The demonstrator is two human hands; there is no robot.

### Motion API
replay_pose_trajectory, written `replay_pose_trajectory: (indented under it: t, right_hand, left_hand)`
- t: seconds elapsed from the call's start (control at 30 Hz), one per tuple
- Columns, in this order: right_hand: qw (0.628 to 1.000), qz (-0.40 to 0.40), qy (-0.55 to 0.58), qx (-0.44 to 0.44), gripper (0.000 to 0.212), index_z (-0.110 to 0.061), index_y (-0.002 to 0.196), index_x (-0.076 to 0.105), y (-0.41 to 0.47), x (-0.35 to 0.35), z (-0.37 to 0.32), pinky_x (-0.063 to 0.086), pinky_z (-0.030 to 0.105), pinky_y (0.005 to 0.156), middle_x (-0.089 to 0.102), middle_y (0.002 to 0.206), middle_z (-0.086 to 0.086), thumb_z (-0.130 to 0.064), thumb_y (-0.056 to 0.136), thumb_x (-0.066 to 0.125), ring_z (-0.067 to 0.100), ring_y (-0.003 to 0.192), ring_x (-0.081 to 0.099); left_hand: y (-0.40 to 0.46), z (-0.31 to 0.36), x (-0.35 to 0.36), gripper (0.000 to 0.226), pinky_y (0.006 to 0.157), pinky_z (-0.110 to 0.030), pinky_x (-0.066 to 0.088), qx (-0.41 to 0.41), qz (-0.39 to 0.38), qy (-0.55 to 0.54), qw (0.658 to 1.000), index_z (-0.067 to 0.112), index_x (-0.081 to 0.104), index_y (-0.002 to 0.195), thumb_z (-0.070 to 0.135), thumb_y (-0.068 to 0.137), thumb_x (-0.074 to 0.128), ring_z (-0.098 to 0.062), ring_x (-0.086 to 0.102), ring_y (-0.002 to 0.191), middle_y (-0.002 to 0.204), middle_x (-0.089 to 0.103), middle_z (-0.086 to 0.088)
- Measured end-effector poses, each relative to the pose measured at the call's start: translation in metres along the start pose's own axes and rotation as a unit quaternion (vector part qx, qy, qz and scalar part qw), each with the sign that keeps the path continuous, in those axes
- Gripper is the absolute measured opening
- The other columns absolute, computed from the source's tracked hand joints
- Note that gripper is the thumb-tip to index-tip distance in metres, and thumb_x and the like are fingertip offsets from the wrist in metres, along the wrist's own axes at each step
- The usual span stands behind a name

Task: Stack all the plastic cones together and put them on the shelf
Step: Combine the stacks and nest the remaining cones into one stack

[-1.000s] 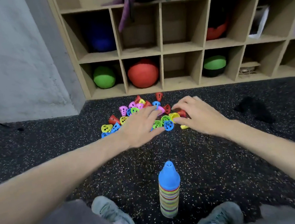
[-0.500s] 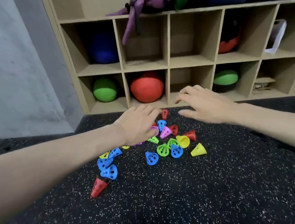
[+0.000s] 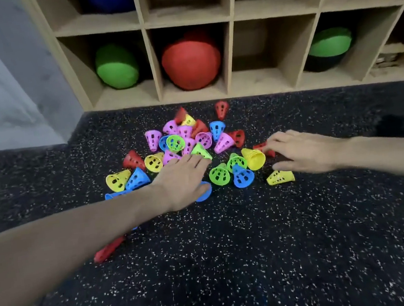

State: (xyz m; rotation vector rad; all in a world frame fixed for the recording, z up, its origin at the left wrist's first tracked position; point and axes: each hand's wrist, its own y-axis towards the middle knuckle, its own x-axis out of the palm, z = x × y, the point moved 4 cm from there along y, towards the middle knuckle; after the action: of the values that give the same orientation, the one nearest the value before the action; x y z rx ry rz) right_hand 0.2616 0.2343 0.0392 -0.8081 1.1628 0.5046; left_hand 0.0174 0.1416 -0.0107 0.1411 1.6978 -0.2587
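The plastic cones (image 3: 190, 152) lie scattered on the floor (image 3: 237, 264) near the shelf (image 3: 229, 58), tipped on their sides, tips pointing every way. The left hand (image 3: 181, 181) rests flat on them, its grip wide. The right hand (image 3: 304, 151) lies beside a yellow cone (image 3: 280, 177), fingers straight.

Black speckled floor (image 3: 263, 261), with scattered plastic cones (image 3: 186, 142) at twelve o'clock before the shelf (image 3: 229, 58).

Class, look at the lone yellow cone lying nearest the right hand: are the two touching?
Cannot tell. In the head view the yellow cone lies just below the right hand, at its thumb, with no plain gap or contact visible.
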Motion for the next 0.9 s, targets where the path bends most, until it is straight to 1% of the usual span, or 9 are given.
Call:
replay_pose_trajectory:
  t: [0.07,0.17,0.23,0.33,0.53,0.63,0.73,0.8,0.9]
  right_hand:
    - [0.999,0.000,0.038,0.009,0.058,-0.022,0.154,0.030,0.022,0.013,-0.001,0.038,0.038,0.114,0.032,0.157,0.001,-0.047,0.104,0.045,0.019,0.137,0.039]
    - [0.998,-0.056,0.034,-0.014,0.061,-0.021,0.155,0.027,0.045,0.044,-0.010,0.035,0.039,0.118,0.028,0.159,0.002,-0.047,0.103,0.045,0.020,0.141,0.036]
    - [0.995,-0.088,0.049,-0.024,0.061,-0.022,0.155,0.027,0.055,0.062,-0.016,0.033,0.040,0.119,0.027,0.160,0.001,-0.047,0.103,0.046,0.020,0.143,0.034]
    - [0.985,-0.118,0.123,-0.010,0.063,-0.021,0.156,0.026,0.071,0.081,-0.027,0.030,0.040,0.120,0.026,0.160,0.000,-0.046,0.103,0.048,0.020,0.144,0.033]
    - [0.969,-0.106,0.224,0.013,0.056,-0.025,0.153,0.033,0.103,0.094,-0.050,0.030,0.039,0.118,0.025,0.160,0.000,-0.044,0.104,0.049,0.021,0.145,0.033]
    - [0.966,-0.113,0.233,0.016,0.054,-0.027,0.151,0.035,0.110,0.102,-0.055,0.033,0.042,0.116,0.028,0.157,-0.001,-0.047,0.102,0.050,0.021,0.141,0.038]
    - [0.965,-0.110,0.234,0.030,0.055,-0.026,0.151,0.035,0.110,0.110,-0.053,0.033,0.045,0.117,0.027,0.159,0.000,-0.047,0.102,0.049,0.021,0.142,0.037]
    - [0.964,-0.117,0.236,0.035,0.053,-0.025,0.151,0.035,0.108,0.115,-0.054,0.032,0.042,0.117,0.027,0.159,0.001,-0.044,0.103,0.049,0.021,0.142,0.037]
    - [0.962,-0.127,0.239,0.035,0.053,-0.025,0.151,0.035,0.101,0.123,-0.053,0.031,0.040,0.118,0.027,0.160,0.001,-0.043,0.103,0.049,0.020,0.144,0.035]
  left_hand:
    - [0.015,-0.009,0.019,0.068,0.123,-0.046,0.028,-0.042,-0.006,-0.040,0.998,0.015,0.020,0.159,0.052,0.105,0.039,-0.025,0.029,0.150,0.163,0.028,-0.006]
    - [0.022,-0.015,0.063,0.071,0.124,-0.046,0.024,-0.075,-0.044,-0.080,0.993,0.014,0.016,0.161,0.052,0.105,0.040,-0.026,0.025,0.152,0.167,0.021,-0.008]
    - [0.021,-0.017,0.092,0.071,0.123,-0.046,0.027,-0.086,-0.060,-0.091,0.990,0.013,0.016,0.161,0.052,0.106,0.040,-0.027,0.026,0.152,0.166,0.020,-0.009]
    - [0.017,-0.018,0.123,0.074,0.121,-0.048,0.031,-0.094,-0.092,-0.120,0.984,0.012,0.016,0.160,0.052,0.105,0.043,-0.029,0.028,0.150,0.167,0.017,-0.012]
    - [0.020,-0.022,0.151,0.068,0.121,-0.053,0.028,-0.106,-0.127,-0.158,0.974,0.028,0.018,0.162,0.054,0.104,0.043,-0.034,0.019,0.153,0.171,-0.003,-0.010]
    - [0.025,-0.027,0.157,0.065,0.122,-0.054,0.029,-0.125,-0.143,-0.186,0.964,0.031,0.021,0.161,0.054,0.104,0.043,-0.035,0.016,0.155,0.171,-0.008,-0.008]
    - [0.031,-0.030,0.160,0.066,0.121,-0.054,0.029,-0.137,-0.156,-0.215,0.954,0.032,0.019,0.162,0.052,0.105,0.044,-0.035,0.014,0.155,0.171,-0.011,-0.004]
    - [0.032,-0.033,0.163,0.069,0.121,-0.054,0.029,-0.140,-0.163,-0.218,0.952,0.028,0.016,0.164,0.051,0.105,0.045,-0.035,0.013,0.155,0.171,-0.014,0.000]
    - [0.030,-0.037,0.168,0.076,0.122,-0.053,0.029,-0.158,-0.162,-0.234,0.946,0.015,0.012,0.164,0.047,0.105,0.047,-0.034,0.012,0.155,0.171,-0.015,0.005]
